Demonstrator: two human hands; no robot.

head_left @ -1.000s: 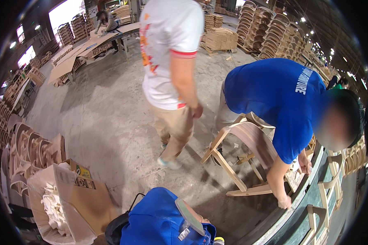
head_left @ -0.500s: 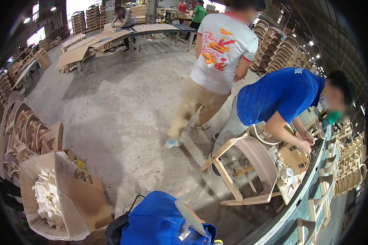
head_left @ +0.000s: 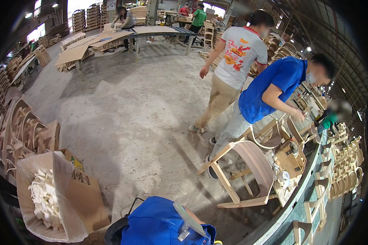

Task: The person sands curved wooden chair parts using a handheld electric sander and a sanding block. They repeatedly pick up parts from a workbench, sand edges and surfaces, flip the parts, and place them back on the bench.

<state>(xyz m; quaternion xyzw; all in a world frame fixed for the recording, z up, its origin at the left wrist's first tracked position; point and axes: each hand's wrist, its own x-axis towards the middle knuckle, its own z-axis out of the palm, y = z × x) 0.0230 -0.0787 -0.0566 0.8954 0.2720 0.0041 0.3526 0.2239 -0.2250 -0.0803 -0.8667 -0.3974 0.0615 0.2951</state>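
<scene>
Neither of my hands shows in the head view. Blue cloth (head_left: 151, 222) of my own clothing fills the bottom middle, with a clear badge holder (head_left: 190, 220) hanging on it. The nearest furniture is a wooden chair frame (head_left: 255, 163), tipped over on the floor to the right, its curved backrest toward me. Beside it, a low work surface carries a cardboard box (head_left: 291, 158) and a white roll-like item (head_left: 283, 179). A co-worker in a blue shirt (head_left: 270, 90) bends over chair parts there, hands together; what they hold is too small to make out.
At lower left stands a carton (head_left: 79, 196) lined with plastic, full of pale offcuts (head_left: 45, 198). Curved wooden parts (head_left: 26, 128) are stacked behind it. Chairs line a green conveyor (head_left: 288, 220) on the right. A person in a white shirt (head_left: 241, 53) walks beyond. Cardboard sheets (head_left: 98, 41) cover a far table.
The person in the white shirt has walked farther away, one arm swinging out. The co-worker in blue has straightened somewhat and raised both hands. Another person in green now shows separately beyond the conveyor.
</scene>
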